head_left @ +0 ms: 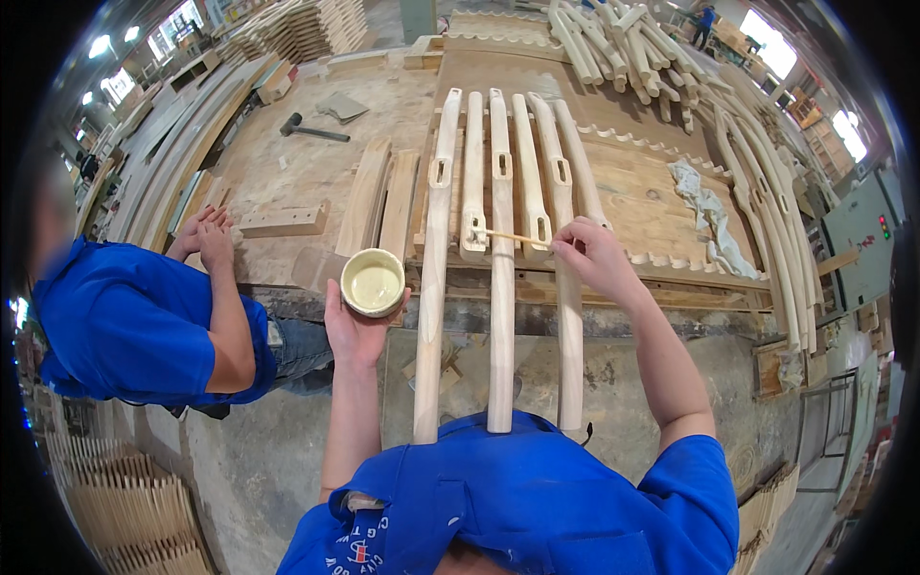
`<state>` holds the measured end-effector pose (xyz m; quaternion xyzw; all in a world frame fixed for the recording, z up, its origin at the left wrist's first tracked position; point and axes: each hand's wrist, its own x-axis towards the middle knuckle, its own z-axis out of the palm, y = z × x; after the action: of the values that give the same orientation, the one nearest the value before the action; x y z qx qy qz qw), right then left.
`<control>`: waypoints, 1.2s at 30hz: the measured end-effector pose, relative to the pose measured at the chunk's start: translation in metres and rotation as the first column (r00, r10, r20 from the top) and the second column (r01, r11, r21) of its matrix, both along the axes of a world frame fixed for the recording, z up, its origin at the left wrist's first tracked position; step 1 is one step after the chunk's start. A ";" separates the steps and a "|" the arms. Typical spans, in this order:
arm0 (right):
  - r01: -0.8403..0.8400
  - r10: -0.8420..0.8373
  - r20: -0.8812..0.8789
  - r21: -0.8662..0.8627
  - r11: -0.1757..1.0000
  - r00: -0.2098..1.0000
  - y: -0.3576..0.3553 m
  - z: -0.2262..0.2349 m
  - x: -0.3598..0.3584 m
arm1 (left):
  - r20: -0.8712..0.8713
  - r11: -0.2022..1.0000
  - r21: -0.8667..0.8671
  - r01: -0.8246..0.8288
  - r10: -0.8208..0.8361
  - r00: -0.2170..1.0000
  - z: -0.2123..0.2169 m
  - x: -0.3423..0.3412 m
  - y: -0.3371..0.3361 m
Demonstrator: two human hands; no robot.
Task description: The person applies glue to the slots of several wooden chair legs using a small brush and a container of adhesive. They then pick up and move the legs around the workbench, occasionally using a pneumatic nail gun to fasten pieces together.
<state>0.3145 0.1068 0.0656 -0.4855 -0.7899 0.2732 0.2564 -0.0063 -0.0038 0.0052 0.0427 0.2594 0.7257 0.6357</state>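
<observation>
My left hand (355, 331) cups a small round bowl (356, 309) from below, with pale yellowish stuff inside. A thin wooden stick (517, 237) is pinched between the fingers of my right hand (599, 257). It points left, and its tip is at the slotted near end of a short wooden piece (474, 163). A similar short piece (529, 163), also with a slot in its near end, lies to the right. Between and beside them run long pale wooden legs (501, 316) with slots partway along, reaching past the bench edge toward my body.
A co-worker in blue stands at my left, hands (211, 230) together over the bench (287, 177). A mallet (311, 128), a drilled wooden block (285, 219) and boards (364, 196) lie there. Scalloped racks (661, 259), a crumpled white cloth (709, 216) and piled legs (623, 43) are rightward.
</observation>
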 end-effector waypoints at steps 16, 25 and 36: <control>-0.015 -0.026 0.082 0.456 0.890 0.996 -0.008 -0.021 -0.010 | 0.008 1.000 0.000 -0.004 0.004 1.000 0.001 0.001 -0.002; 0.074 -0.088 0.012 0.426 0.902 0.996 -0.037 -0.028 -0.008 | -0.002 1.000 -0.004 -0.011 0.011 1.000 0.001 -0.002 -0.002; 0.160 -0.135 -0.088 0.420 0.893 0.987 -0.032 -0.029 -0.013 | -0.007 1.000 0.002 -0.004 0.004 1.000 0.008 -0.002 0.003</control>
<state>0.3014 0.0752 0.0365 -0.4682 -0.7838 0.0876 0.3984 -0.0083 -0.0012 0.0127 0.0454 0.2613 0.7270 0.6334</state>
